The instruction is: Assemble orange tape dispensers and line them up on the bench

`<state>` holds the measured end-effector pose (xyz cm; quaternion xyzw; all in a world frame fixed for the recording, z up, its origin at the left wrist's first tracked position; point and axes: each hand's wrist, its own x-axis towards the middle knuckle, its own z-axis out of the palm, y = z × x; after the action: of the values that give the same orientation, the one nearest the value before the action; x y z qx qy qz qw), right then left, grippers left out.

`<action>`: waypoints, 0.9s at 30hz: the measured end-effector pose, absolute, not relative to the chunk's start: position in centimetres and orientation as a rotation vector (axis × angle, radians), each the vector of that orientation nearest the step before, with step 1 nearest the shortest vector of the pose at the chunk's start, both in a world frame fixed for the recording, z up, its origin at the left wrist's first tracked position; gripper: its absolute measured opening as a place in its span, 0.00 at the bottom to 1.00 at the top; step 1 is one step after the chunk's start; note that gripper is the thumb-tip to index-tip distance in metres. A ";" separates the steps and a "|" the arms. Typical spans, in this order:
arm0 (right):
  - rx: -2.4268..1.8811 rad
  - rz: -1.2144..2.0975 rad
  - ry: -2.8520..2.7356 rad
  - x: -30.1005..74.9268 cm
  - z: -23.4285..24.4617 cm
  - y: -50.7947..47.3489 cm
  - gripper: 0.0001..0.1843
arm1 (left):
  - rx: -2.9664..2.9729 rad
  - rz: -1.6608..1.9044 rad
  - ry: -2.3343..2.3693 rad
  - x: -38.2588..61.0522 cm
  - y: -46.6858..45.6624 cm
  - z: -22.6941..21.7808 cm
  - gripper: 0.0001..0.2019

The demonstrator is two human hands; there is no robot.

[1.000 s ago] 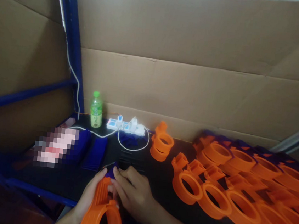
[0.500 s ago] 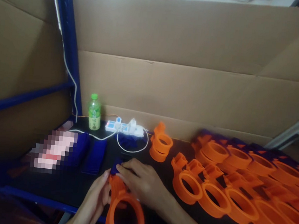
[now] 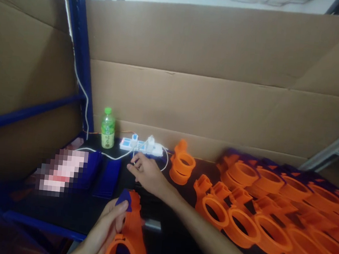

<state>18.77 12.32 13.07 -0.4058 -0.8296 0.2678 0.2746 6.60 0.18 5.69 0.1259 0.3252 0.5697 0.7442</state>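
My left hand (image 3: 106, 221) grips an orange plastic ring part (image 3: 136, 228) by its arm, the ring hanging toward the lower edge of the view. My left thumb presses a small dark blue piece (image 3: 124, 200) against the end of that arm. My right hand (image 3: 148, 173) is off the part, above the dark table just in front of a white power strip (image 3: 156, 149). Its fingers are curled, with a gap between thumb and index finger, and I see nothing held in them. The hand covers most of the blue material behind it.
Several orange ring parts (image 3: 243, 227) stand in rows on the right, the back ones with blue pieces. Two more are stacked (image 3: 183, 165) near the cardboard wall (image 3: 205, 102). Flat blue pieces (image 3: 107, 178), a green-capped bottle (image 3: 107, 130) and a small grey object (image 3: 152, 224) are also on the table.
My right hand has left the orange part and moved away toward the power strip. The part has turned and shifted slightly left in my left hand, and the grey object has come into view.
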 end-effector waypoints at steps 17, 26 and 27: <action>-1.216 0.593 -2.310 13.5 8.4 15.2 0.19 | 0.386 1.253 0.658 6.7 0.2 6.1 0.18; -1.113 0.491 -2.190 15.4 11.7 15.2 0.25 | 0.333 1.242 0.647 6.4 0.6 5.2 0.16; -1.096 0.471 -2.171 16.1 12.3 15.0 0.26 | 0.339 1.248 0.628 6.3 0.6 5.2 0.15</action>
<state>16.07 14.99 12.34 -0.4183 -0.8285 0.1798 0.3260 6.34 0.60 5.17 0.1554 0.2877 0.5718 0.7524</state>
